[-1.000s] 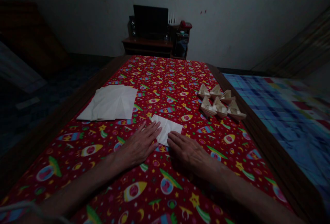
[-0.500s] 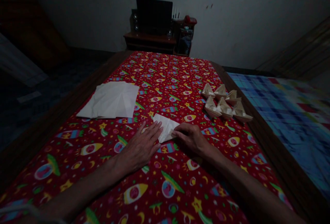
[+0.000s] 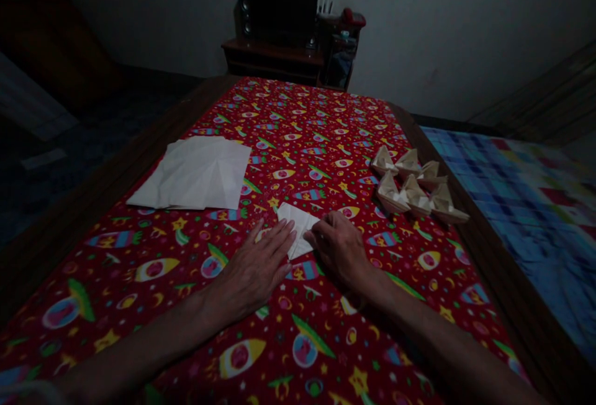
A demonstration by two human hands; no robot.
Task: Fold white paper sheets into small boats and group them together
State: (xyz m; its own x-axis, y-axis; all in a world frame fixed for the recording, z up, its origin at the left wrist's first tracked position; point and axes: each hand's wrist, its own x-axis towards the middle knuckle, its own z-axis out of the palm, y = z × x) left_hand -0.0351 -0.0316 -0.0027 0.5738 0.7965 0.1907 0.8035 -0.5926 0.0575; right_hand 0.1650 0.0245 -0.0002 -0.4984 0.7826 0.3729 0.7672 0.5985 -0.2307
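A small folded sheet of pale paper (image 3: 298, 223) lies on the red patterned cloth in front of me. My left hand (image 3: 256, 265) rests flat with its fingers stretched out, the fingertips over the paper's left side. At the paper's right side, my right hand (image 3: 341, 246) has its fingers curled, thumb and forefinger pinching the edge. The curled fingers hide part of that side. Beyond my left hand lies a stack of creased paper sheets (image 3: 200, 172). Several folded paper boats (image 3: 414, 191) stand in two rows at the right.
The red cloth (image 3: 307, 156) covers a table with dark wooden edges (image 3: 493, 256). At the far end stand a black monitor (image 3: 283, 2), a speaker (image 3: 244, 12) and a red telephone (image 3: 354, 17) on brown furniture. A blue checked spread (image 3: 507, 187) lies to the right.
My right hand has shifted slightly leftward over the paper and its fingers have curled in more. My left hand stays flat on the paper. The camera view has tilted down a little.
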